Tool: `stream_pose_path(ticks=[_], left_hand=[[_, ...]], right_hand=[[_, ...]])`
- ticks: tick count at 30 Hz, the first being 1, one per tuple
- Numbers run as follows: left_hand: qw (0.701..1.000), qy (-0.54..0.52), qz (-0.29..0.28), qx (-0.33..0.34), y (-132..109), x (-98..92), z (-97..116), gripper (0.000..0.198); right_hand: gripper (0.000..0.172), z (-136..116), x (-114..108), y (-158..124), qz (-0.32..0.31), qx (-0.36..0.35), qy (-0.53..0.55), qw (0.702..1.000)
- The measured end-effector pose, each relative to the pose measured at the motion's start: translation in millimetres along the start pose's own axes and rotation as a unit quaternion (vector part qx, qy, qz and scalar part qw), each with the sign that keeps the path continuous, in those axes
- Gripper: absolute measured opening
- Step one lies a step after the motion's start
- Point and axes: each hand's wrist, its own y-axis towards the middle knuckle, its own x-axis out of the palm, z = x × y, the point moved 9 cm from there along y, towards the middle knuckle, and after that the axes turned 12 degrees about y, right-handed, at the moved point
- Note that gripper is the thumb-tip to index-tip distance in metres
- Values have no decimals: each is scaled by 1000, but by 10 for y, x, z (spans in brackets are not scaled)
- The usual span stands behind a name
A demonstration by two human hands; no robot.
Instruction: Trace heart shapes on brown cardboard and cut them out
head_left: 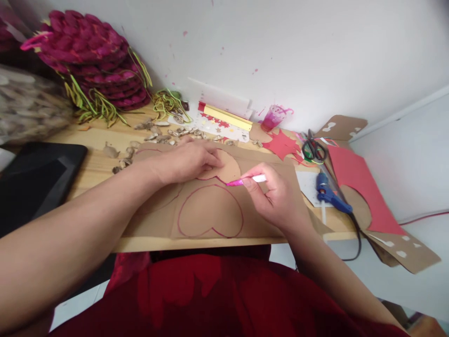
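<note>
A brown cardboard sheet [273,224] lies on the wooden table [94,140]. A heart outline [210,213] is drawn on it in pink. My left hand [185,161] lies flat, fingers pressed on a cardboard heart template [228,169] above that outline. My right hand [277,196] is closed around a pink-tipped white marker [250,179]. The marker's tip touches the lower edge of the template.
Black scissors [313,147], a blue glue gun [329,192] with its cord, red paper [361,187], a red star cutout [282,144] and a pink cup [272,117] are on the right. Magenta woven pieces [94,61] are stacked at back left. A dark tablet [35,178] lies left.
</note>
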Motion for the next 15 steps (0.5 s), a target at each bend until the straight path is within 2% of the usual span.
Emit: stream_pose_path(ticks=[15], left_hand=[[1000,10,13,13,-33,17,-3,32]], right_hand=[[13,305,-242,-33,-2,34,-42,999]])
